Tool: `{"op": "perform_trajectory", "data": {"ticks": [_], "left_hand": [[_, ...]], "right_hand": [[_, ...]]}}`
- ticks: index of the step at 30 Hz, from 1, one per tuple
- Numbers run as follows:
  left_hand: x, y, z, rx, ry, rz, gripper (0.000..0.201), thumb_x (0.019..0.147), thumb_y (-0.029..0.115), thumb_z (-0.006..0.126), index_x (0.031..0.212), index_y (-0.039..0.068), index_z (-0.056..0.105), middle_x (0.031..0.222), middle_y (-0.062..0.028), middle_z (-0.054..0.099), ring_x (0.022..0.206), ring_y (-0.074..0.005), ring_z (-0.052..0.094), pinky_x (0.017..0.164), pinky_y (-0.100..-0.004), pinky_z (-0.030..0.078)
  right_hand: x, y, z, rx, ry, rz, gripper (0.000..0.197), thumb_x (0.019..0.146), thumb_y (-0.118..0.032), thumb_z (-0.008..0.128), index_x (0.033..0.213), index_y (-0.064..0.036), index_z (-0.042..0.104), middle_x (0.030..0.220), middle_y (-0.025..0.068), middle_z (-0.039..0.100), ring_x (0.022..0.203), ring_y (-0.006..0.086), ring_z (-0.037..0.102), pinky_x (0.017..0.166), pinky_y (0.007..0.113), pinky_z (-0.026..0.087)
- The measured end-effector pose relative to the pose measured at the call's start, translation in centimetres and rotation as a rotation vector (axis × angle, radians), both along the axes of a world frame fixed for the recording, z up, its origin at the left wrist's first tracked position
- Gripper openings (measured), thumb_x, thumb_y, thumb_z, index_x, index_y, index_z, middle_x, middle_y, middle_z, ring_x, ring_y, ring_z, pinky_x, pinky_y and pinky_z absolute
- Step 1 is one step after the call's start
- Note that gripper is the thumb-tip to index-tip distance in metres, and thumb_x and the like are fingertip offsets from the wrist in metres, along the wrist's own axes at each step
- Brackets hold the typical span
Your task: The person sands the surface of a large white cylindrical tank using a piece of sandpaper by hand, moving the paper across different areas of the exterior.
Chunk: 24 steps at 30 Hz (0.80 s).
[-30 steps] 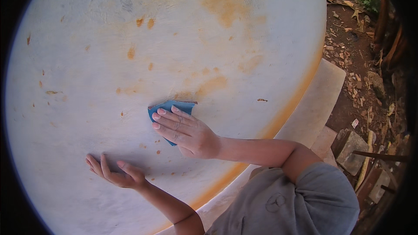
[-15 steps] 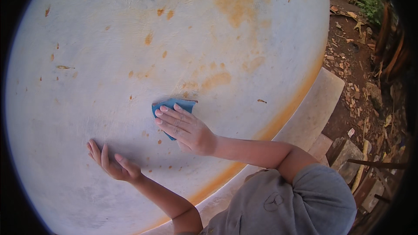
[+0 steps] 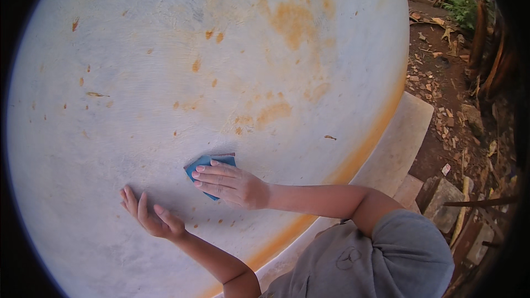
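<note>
My right hand (image 3: pixel 232 185) lies with its fingers together on a folded blue sheet of sandpaper (image 3: pixel 202 164), pressing it against a broad, pale, curved surface (image 3: pixel 138 149). A brownish edge of the sheet shows beyond the fingertips. To the left and a little nearer, my left hand (image 3: pixel 150 215) is held with fingers apart and nothing in it. Its fingertips are at or just above the pale surface; whether they touch it I cannot tell. Orange stains (image 3: pixel 274 112) mark the surface beyond the sandpaper.
An orange band (image 3: pixel 361 157) runs along the curved rim on the right. Outside it lies a pale stone ledge (image 3: pixel 395 140), then brown soil (image 3: pixel 436 72) with rubble, sticks and a green plant (image 3: pixel 461 0). Small dry leaf bits (image 3: pixel 330 137) rest on the surface.
My right hand and the sandpaper have slid nearer to me and slightly left over the pale surface. The view has shifted a little; my left hand keeps its open pose.
</note>
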<state>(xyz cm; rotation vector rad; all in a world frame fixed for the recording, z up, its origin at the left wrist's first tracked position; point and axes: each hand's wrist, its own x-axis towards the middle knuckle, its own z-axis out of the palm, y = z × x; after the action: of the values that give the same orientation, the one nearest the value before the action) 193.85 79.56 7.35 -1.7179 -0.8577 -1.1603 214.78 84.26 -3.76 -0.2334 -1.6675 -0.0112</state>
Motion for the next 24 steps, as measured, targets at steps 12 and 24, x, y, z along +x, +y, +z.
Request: {"op": "perform_trajectory", "data": {"ticks": [12,24], "left_hand": [[-0.7,-0.4,-0.1,0.000,-0.017,-0.073,0.028,0.101,0.015,0.042,0.117,0.002,0.061,0.133,-0.0216,0.066,0.135,-0.0425,0.055,0.121,-0.0582,0.029],[-1.8,-0.2,-0.6,0.022,-0.083,-0.199,0.027,0.101,0.015,0.039,0.105,0.002,0.063,0.113,-0.0171,0.072,0.121,-0.0410,0.065,0.119,-0.0616,0.033]], "right_hand": [[-0.7,-1.1,2.7,-0.106,0.099,-0.064,0.037,0.080,-0.006,0.071,0.117,-0.0076,0.069,0.105,0.0096,0.062,0.096,0.0273,0.061,0.081,0.038,0.048],[1.4,-2.8,4.6,-0.511,-0.058,-0.044,0.021,0.093,-0.015,0.067,0.080,-0.0050,0.054,0.069,0.0130,0.058,0.065,0.0334,0.061,0.070,0.044,0.054]]}}
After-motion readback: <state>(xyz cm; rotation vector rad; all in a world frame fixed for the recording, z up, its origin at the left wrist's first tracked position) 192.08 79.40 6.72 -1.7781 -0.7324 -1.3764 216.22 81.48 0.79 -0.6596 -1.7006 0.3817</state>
